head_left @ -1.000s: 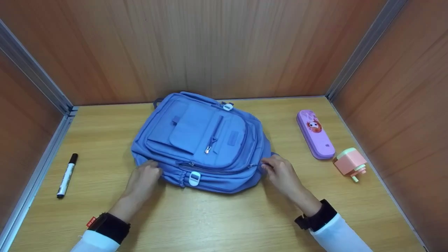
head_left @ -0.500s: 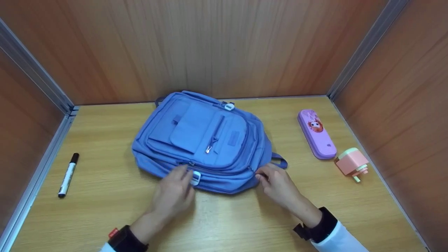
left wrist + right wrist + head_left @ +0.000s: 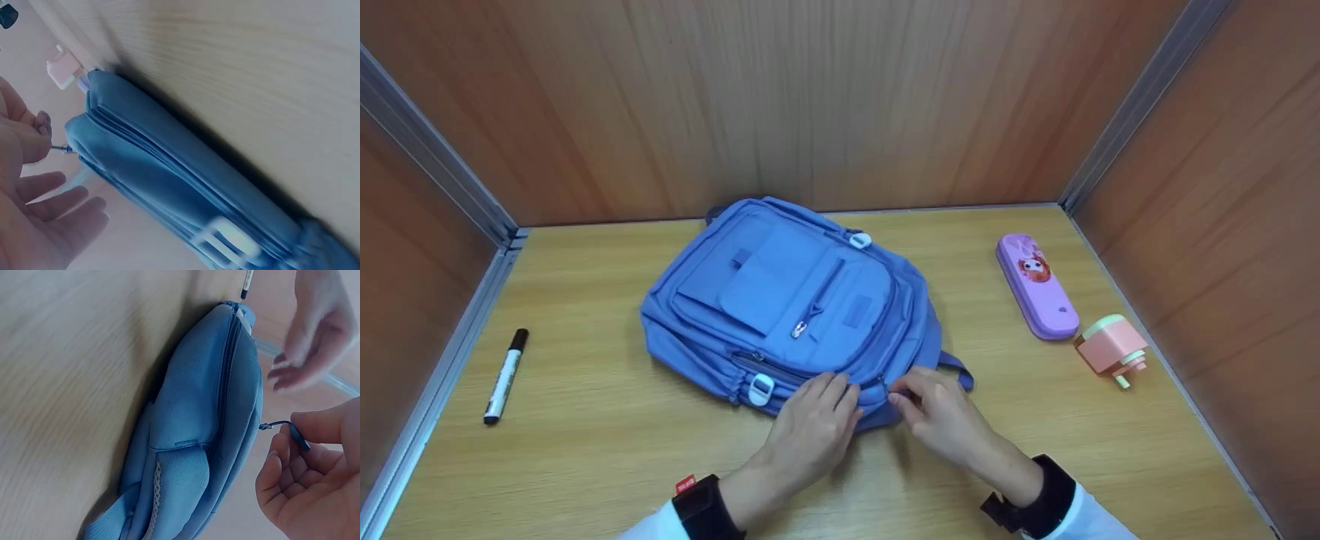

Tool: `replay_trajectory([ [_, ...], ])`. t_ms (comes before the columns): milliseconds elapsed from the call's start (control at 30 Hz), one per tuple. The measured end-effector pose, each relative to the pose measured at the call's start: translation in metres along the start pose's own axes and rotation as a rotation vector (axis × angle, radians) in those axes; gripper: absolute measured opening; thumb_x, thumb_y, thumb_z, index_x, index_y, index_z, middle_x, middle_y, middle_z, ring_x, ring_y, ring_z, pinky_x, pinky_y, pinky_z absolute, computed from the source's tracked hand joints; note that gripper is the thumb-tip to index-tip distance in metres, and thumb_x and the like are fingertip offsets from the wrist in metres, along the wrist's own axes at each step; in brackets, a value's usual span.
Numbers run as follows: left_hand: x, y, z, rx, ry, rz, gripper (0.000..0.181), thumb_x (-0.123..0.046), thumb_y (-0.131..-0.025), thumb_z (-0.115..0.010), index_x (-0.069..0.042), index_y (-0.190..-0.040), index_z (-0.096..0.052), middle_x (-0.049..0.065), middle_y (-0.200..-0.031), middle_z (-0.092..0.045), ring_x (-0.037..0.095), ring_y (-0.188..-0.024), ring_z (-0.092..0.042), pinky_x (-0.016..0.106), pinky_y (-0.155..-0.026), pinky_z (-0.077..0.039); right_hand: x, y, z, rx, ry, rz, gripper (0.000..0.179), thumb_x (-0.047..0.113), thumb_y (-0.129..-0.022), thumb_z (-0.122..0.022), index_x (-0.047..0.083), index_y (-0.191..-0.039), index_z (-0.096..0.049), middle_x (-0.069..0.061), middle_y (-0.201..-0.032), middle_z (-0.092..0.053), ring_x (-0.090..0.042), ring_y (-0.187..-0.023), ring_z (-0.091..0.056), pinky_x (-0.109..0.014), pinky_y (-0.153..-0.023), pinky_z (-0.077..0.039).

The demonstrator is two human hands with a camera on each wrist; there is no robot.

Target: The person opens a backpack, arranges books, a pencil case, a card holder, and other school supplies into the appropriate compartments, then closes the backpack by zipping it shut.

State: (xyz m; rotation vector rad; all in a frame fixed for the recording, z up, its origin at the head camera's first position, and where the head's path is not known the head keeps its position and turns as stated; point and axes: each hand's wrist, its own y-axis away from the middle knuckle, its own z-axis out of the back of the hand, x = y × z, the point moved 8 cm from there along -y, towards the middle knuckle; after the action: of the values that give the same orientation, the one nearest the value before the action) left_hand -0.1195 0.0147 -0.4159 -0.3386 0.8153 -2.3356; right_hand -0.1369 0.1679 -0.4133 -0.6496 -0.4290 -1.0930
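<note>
Blue fabric backpack [image 3: 780, 277] lies front-up on pale wooden tabletop [image 3: 585, 450], seemingly for easy reach. Right hand [image 3: 943, 418] pinches dark cord zip pull [image 3: 300, 437] at backpack's near edge, likely for firm purchase; left hand [image 3: 814, 421] hovers just above backpack, fingers loose, holding nothing.

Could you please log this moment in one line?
left hand: above blue backpack | right hand: pinches zipper pull | nearby: marker, purple pencil case

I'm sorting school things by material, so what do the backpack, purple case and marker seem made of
The blue backpack: probably woven synthetic fabric, matte; the wrist views show fine texture and soft folds.
Purple case: likely hard plastic, smooth, slightly glossy; its edges look rounded and stiff.
Marker: probably plastic too, with a smooth white barrel, though too small to be sure.
</note>
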Motion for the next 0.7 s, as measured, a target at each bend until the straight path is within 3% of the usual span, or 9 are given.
replay_trajectory([
  [133,-0.001,-0.008,-0.009,0.054,-0.035,0.030,0.020,-0.007,-0.092,-0.072,0.000,-0.111,-0.073,0.009,-0.100,-0.068,0.023,-0.089,-0.064,0.033,-0.075,-0.059,0.006,0.002,-0.004,0.016,-0.020,0.024,0.009,0.001,-0.094,-0.073,0.010,-0.092,-0.073,0.007,-0.086,-0.061,-0.006,-0.075,-0.056,-0.024,-0.062,-0.051],
  [267,-0.001,-0.013,-0.020,0.171,-0.066,0.045,0.029,0.000,-0.089,-0.066,0.002,-0.117,-0.073,0.009,-0.100,-0.067,0.022,-0.088,-0.060,0.031,-0.073,-0.057,0.009,0.004,-0.006,0.036,-0.030,0.043,0.008,0.001,-0.095,-0.072,0.008,-0.093,-0.073,0.007,-0.086,-0.062,-0.006,-0.076,-0.057,-0.024,-0.063,-0.052],
  [400,-0.002,-0.014,-0.029,0.266,-0.094,0.046,0.018,0.001,-0.086,-0.069,-0.001,-0.104,-0.074,0.006,-0.092,-0.064,0.020,-0.085,-0.057,0.029,-0.072,-0.056,0.006,0.004,-0.004,0.046,-0.020,0.039,0.007,0.000,-0.095,-0.072,0.007,-0.094,-0.074,0.006,-0.087,-0.063,-0.007,-0.078,-0.058,-0.025,-0.065,-0.053],
  [500,-0.002,-0.013,-0.033,0.274,-0.116,0.020,0.014,0.001,-0.081,-0.073,-0.004,-0.094,-0.071,0.004,-0.086,-0.061,0.018,-0.082,-0.056,0.028,-0.068,-0.055,0.000,0.003,0.001,0.034,0.011,0.036,0.008,-0.001,-0.094,-0.073,0.007,-0.093,-0.074,0.004,-0.087,-0.065,-0.008,-0.080,-0.060,-0.027,-0.067,-0.054],
  [700,0.000,-0.004,-0.029,0.228,-0.134,-0.092,0.022,0.008,-0.076,-0.070,-0.002,-0.095,-0.072,0.005,-0.083,-0.063,0.017,-0.076,-0.057,0.025,-0.063,-0.055,-0.015,0.001,0.008,0.016,0.064,0.029,0.010,-0.003,-0.093,-0.073,0.006,-0.090,-0.072,0.002,-0.087,-0.064,-0.011,-0.080,-0.061,-0.028,-0.068,-0.056],
])
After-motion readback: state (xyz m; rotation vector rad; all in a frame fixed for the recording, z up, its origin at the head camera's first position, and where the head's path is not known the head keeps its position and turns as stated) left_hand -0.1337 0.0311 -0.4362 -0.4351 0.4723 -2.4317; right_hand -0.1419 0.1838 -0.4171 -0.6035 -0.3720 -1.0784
